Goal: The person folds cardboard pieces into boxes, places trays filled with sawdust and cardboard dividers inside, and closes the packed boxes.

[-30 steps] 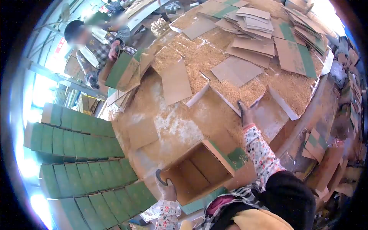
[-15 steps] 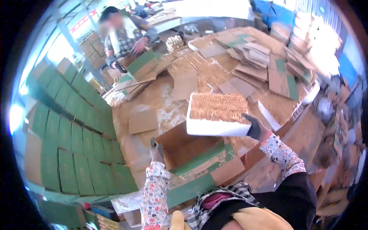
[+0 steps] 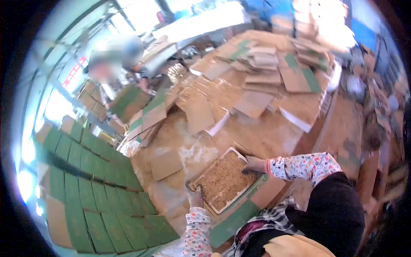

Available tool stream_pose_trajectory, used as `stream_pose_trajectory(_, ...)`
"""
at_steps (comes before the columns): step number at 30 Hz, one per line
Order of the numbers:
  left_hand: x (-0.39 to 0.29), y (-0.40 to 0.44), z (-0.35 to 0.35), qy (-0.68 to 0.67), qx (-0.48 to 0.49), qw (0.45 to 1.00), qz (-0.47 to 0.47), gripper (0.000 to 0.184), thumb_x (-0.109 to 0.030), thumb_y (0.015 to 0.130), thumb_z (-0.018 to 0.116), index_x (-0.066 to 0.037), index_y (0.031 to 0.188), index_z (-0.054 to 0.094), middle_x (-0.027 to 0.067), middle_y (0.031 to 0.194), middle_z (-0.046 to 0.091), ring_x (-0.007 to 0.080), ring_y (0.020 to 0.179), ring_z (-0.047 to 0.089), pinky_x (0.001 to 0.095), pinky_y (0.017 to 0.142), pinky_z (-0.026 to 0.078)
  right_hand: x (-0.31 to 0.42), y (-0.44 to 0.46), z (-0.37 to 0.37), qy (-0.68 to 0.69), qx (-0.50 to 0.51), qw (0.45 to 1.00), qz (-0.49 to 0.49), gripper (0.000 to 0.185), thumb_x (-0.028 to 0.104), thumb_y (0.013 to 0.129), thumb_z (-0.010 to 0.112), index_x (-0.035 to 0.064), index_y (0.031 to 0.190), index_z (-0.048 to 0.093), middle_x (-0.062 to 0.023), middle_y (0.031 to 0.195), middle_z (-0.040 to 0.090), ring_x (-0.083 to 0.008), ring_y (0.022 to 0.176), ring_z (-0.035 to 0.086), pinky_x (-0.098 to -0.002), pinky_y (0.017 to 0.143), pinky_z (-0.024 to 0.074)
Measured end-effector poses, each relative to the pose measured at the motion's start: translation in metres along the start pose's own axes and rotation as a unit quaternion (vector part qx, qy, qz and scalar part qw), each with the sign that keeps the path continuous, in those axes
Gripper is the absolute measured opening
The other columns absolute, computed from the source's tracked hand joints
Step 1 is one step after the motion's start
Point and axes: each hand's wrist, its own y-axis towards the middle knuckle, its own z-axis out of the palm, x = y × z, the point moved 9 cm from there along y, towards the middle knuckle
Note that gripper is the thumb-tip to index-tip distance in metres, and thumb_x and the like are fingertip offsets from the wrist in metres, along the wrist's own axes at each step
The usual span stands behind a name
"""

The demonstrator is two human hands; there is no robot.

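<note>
A white box [image 3: 217, 210] packed with thin brown strands [image 3: 227, 180] sits inside an open cardboard carton [image 3: 261, 182] with green sides, close to my body. My left hand [image 3: 195, 196] is closed around the carton's left edge, its dark-covered fingertips beside the white box. At the upper right corner of the white box, my right hand [image 3: 255, 165] grips its rim, with dark fingers partly over the strands. Much of the carton's inside is hidden by the white box.
Green cartons [image 3: 94, 192] are stacked at the left. Flat cardboard pieces [image 3: 261, 64] lie piled across the brown-littered table [image 3: 269, 132], with a white strip [image 3: 295, 121] among them. A blurred co-worker [image 3: 107, 92] handles green cardboard at the far left.
The white box has gone from above the carton down into it, carried by my right hand. My left hand stays at the carton's left edge. The view has shifted.
</note>
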Motion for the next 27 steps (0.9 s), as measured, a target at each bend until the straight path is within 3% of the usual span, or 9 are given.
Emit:
stream_pose_trajectory(3, -0.015, -0.017, 0.02, -0.072, -0.029, 0.987, -0.144, 0.052, 0.003, 0.076, 0.056, -0.008, 0.123, 0.036, 0.0042, 0.093, 0.053, 0.0122, 0.07, 0.052, 0.0212, 0.055, 0.044, 0.017, -0.017, -0.019, -0.026, -0.127, 0.972, -0.197, 0.06, 0.026, 0.071, 0.068, -0.0019, 0.118, 0.042, -0.0214, 0.119, 0.047, -0.0302, 0.106, 0.049, -0.0378, 0.088, 0.04)
stream_pose_trajectory(4, -0.014, -0.009, 0.018, -0.068, -0.039, 0.994, -0.077, 0.037, 0.001, 0.078, 0.055, -0.005, 0.113, 0.044, 0.0089, 0.1, 0.053, 0.0191, 0.082, 0.056, 0.0296, 0.064, 0.05, 0.033, -0.027, -0.029, -0.042, -0.159, 0.952, -0.26, 0.058, 0.026, 0.073, 0.067, -0.0015, 0.118, 0.042, -0.0214, 0.122, 0.045, -0.0304, 0.108, 0.048, -0.0375, 0.088, 0.0397)
stream_pose_trajectory(8, -0.012, -0.003, 0.01, 0.03, -0.023, 0.997, -0.061, 0.043, 0.0, 0.077, 0.059, -0.001, 0.116, 0.044, 0.0077, 0.099, 0.055, 0.0158, 0.082, 0.054, 0.0271, 0.071, 0.047, 0.053, 0.015, -0.094, -0.246, -0.222, 0.851, -0.406, 0.053, 0.025, 0.079, 0.058, 0.0016, 0.123, 0.039, -0.0193, 0.131, 0.035, -0.031, 0.113, 0.042, -0.0375, 0.095, 0.035)
stream_pose_trajectory(15, -0.032, -0.003, -0.014, 0.291, -0.088, 0.952, -0.026, 0.039, -0.013, 0.075, 0.064, -0.002, 0.11, 0.052, 0.0115, 0.096, 0.06, 0.0236, 0.086, 0.057, 0.0337, 0.079, 0.046, -0.09, 0.228, -0.276, -0.654, -0.414, 0.633, -0.035, 0.032, 0.015, 0.088, 0.033, 0.0084, 0.117, 0.045, -0.0119, 0.116, 0.051, -0.0268, 0.106, 0.048, -0.0363, 0.096, 0.0359)
stream_pose_trajectory(18, -0.027, -0.004, 0.0, 0.32, -0.041, 0.945, -0.048, 0.033, -0.023, 0.076, 0.063, -0.003, 0.103, 0.057, 0.0146, 0.089, 0.062, 0.0267, 0.086, 0.06, 0.0345, 0.077, 0.046, -0.032, 0.203, -0.171, -0.719, -0.315, 0.512, -0.35, 0.037, 0.024, 0.079, 0.048, 0.0066, 0.111, 0.046, -0.0148, 0.109, 0.052, -0.0272, 0.103, 0.049, -0.0419, 0.089, 0.0377)
stream_pose_trajectory(20, -0.038, -0.004, 0.017, 0.271, -0.055, 0.958, -0.073, 0.034, -0.025, 0.077, 0.063, -0.004, 0.103, 0.056, 0.0157, 0.091, 0.062, 0.0279, 0.088, 0.06, 0.0353, 0.076, 0.046, 0.025, 0.144, -0.132, -0.571, -0.284, 0.636, -0.434, 0.037, 0.024, 0.074, 0.053, 0.0064, 0.106, 0.045, -0.0147, 0.101, 0.052, -0.0261, 0.099, 0.05, -0.0432, 0.082, 0.0396)
stream_pose_trajectory(22, -0.011, -0.007, 0.004, 0.221, -0.065, 0.97, -0.076, 0.036, -0.026, 0.077, 0.063, -0.003, 0.103, 0.056, 0.0166, 0.093, 0.062, 0.0288, 0.09, 0.059, 0.036, 0.075, 0.045, 0.065, 0.11, -0.099, -0.514, -0.304, 0.655, -0.462, 0.007, 0.014, 0.071, 0.051, 0.0075, 0.074, 0.053, -0.009, 0.077, 0.056, -0.0253, 0.082, 0.054, -0.0402, 0.068, 0.0442)
stream_pose_trajectory(25, -0.03, -0.013, 0.001, 0.222, -0.076, 0.971, -0.034, 0.039, -0.029, 0.079, 0.062, -0.001, 0.104, 0.054, 0.0192, 0.094, 0.061, 0.0313, 0.089, 0.059, 0.0382, 0.077, 0.045, 0.117, 0.081, -0.054, -0.584, -0.263, 0.67, -0.375, 0.009, 0.012, 0.072, 0.048, 0.0083, 0.078, 0.054, -0.0082, 0.073, 0.054, -0.0248, 0.079, 0.054, -0.039, 0.062, 0.0445)
stream_pose_trajectory(27, 0.046, 0.011, -0.023, 0.252, -0.102, 0.962, -0.03, 0.041, -0.029, 0.08, 0.06, 0.002, 0.106, 0.052, 0.0209, 0.099, 0.059, 0.0328, 0.093, 0.056, 0.0389, 0.082, 0.043, 0.118, 0.046, 0.022, -0.581, -0.075, 0.684, -0.434, 0.01, 0.014, 0.074, 0.046, 0.0071, 0.075, 0.053, -0.0087, 0.065, 0.053, -0.023, 0.067, 0.054, -0.0374, 0.061, 0.0436)
